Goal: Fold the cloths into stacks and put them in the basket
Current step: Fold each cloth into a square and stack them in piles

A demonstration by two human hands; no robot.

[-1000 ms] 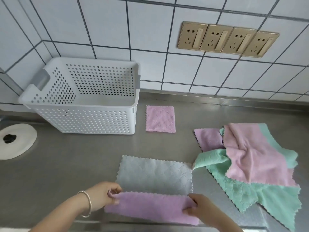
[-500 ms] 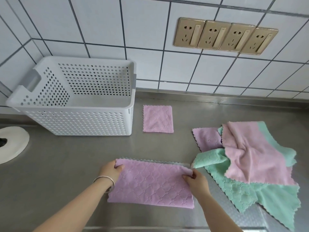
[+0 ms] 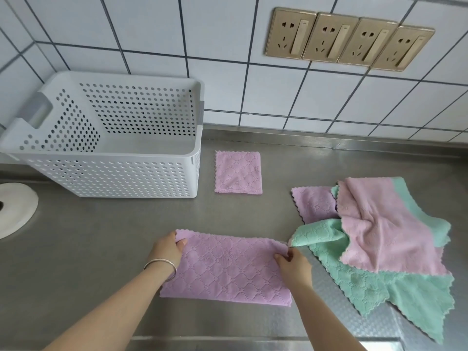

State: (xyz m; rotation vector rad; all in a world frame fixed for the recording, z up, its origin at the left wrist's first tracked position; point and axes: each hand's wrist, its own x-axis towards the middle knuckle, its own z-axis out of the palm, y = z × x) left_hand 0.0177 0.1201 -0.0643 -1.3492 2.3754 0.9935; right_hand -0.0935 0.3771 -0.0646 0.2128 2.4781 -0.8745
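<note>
White tiled wall (image 3: pixel 228 79) with dark grout — four gold sockets (image 3: pixel 349 39) in a row — above a steel worktop (image 3: pixel 101 224).

Single head-worn wide-angle view, looking forward and steeply down onto the steel counter (image 3: pixel 88 244) from close above its near edge. Faces the tiled wall (image 3: pixel 228 46) behind the counter, with forearms entering from the bottom edge.

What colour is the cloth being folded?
Purple cloth with a quilted diamond pattern, seen in the head view.
</note>
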